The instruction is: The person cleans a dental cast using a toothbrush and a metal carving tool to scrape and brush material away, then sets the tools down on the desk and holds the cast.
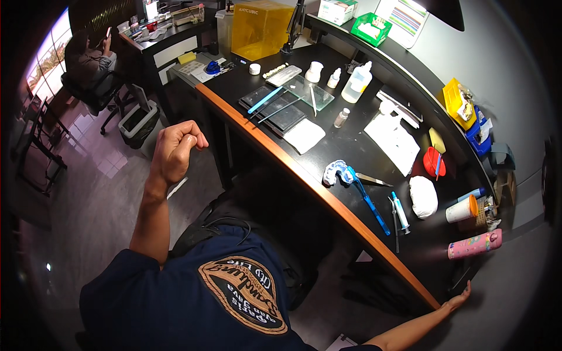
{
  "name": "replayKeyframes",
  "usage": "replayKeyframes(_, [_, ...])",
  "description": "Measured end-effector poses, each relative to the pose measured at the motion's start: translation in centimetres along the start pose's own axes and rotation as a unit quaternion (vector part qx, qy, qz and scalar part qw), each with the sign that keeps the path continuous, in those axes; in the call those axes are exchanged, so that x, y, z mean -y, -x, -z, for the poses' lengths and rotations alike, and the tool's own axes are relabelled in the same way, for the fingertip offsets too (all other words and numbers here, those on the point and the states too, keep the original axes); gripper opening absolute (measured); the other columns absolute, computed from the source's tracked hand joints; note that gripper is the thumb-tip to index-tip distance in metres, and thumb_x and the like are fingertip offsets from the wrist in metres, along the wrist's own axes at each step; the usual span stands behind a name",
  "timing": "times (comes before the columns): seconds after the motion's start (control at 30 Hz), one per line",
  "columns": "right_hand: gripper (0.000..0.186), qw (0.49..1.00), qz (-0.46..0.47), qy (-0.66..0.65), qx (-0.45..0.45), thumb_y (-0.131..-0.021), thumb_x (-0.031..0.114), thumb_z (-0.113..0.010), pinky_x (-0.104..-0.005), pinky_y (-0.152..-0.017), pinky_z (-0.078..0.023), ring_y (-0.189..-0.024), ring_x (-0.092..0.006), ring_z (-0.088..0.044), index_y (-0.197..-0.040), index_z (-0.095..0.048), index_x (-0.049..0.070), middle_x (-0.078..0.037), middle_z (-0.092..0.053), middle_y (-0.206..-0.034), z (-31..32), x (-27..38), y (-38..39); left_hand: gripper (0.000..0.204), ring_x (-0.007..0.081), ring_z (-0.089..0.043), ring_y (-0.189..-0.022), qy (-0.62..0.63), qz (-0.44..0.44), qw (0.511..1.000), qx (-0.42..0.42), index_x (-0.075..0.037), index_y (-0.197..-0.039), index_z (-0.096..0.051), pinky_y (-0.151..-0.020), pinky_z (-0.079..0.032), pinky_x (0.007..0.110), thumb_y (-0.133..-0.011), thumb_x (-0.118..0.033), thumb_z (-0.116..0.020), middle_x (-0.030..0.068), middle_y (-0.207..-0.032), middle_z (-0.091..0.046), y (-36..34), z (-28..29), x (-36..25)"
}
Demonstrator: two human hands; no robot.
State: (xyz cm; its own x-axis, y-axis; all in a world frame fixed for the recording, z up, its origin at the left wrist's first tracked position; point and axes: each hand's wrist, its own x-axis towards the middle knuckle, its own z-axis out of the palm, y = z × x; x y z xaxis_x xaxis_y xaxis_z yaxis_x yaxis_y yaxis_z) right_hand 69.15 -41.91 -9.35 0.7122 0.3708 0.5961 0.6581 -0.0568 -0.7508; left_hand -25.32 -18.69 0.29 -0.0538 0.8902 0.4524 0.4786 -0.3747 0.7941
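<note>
My left hand (177, 151) is raised over the floor, left of the desk's wooden edge, its fingers curled into a fist with nothing seen in it. Far to the lower right, my right hand (459, 298) stretches past the desk corner, fingers extended and holding nothing visible. Nearest to it are a dark flat object (466, 275) and a pink bottle (474, 244) lying tilted in the view. Between my arms, on the black desk, lie a blue-and-white dental arch (337, 173), a blue long-handled tool (372, 207), a pointed metal instrument (373, 179) and a blue-and-white syringe (400, 212).
Farther back are a glass slab (310, 93), a clear dropper bottle (356, 83), a small vial (341, 119) and white paper (391, 140). A red bowl (433, 162) stands at right. A yellow transparent box (260, 29) is at the back; a person (93, 64) sits far left near a bin (140, 123).
</note>
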Motion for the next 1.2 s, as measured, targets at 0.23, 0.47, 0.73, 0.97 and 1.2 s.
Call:
replayKeyframes(0.23, [0.054, 1.000, -0.007, -0.002, -0.014, -0.093, 0.024, -0.032, -0.0438, -0.122, -0.021, -0.140, -0.0289, -0.042, -0.132, -0.063, 0.003, -0.012, -0.058, -0.142, 0.2, -0.7, -0.2, 0.022, 0.0122, -0.057, -0.066, -0.021, 0.003, 1.000, -0.014, 0.003, -0.075, -0.061, -0.065, -0.047, 0.029, -0.085, -0.009, -0.046, 0.0079, -0.068, -0.063, 0.1, 0.0, 0.1])
replayKeyframes(0.47, [0.053, 1.000, -0.009, -0.004, -0.013, -0.094, 0.025, -0.033, -0.0433, -0.121, -0.020, -0.139, -0.0283, -0.043, -0.132, -0.064, 0.004, -0.012, -0.059, -0.141, -0.1, -0.7, -0.1, 0.014, 0.0125, -0.065, -0.068, -0.080, -0.001, 0.997, -0.018, 0.002, -0.079, -0.067, -0.066, -0.050, 0.027, -0.086, -0.003, -0.056, 0.0081, -0.071, -0.067, 0.3, -0.4, -1.4])
replayKeyframes(0.73, [0.053, 1.000, -0.006, -0.021, -0.013, -0.096, 0.026, -0.031, -0.0423, -0.120, -0.023, -0.138, -0.0281, -0.045, -0.131, -0.064, 0.003, -0.012, -0.059, -0.141, 0.5, -1.2, -0.5, 0.003, 0.0157, -0.070, -0.072, -0.115, -0.040, 0.992, -0.017, 0.001, -0.081, -0.072, -0.070, -0.053, 0.027, -0.082, -0.001, -0.071, 0.0089, -0.079, -0.071, 0.4, -0.4, -1.4])
replayKeyframes(0.97, [0.053, 1.000, -0.008, 0.008, -0.015, -0.096, 0.026, -0.031, -0.0417, -0.120, -0.023, -0.137, -0.0281, -0.045, -0.131, -0.065, 0.004, -0.013, -0.058, -0.142, -0.3, -0.3, 0.0, 0.008, 0.0149, -0.069, -0.071, -0.108, -0.004, 0.994, -0.001, 0.001, -0.080, -0.072, -0.069, -0.052, 0.028, -0.078, -0.003, -0.079, 0.0089, -0.077, -0.070, 0.4, -0.2, -1.3])
replayKeyframes(1.2, [0.053, 1.000, -0.021, 0.001, -0.023, -0.093, 0.025, -0.033, -0.0415, -0.121, -0.023, -0.137, -0.0275, -0.045, -0.130, -0.066, 0.004, -0.014, -0.059, -0.141, -0.4, 0.4, 0.2, 0.007, 0.0148, -0.070, -0.072, -0.093, -0.011, 0.995, -0.024, 0.002, -0.080, -0.072, -0.071, -0.054, 0.027, -0.083, -0.004, -0.075, 0.0093, -0.078, -0.072, 0.3, -0.3, -1.5])
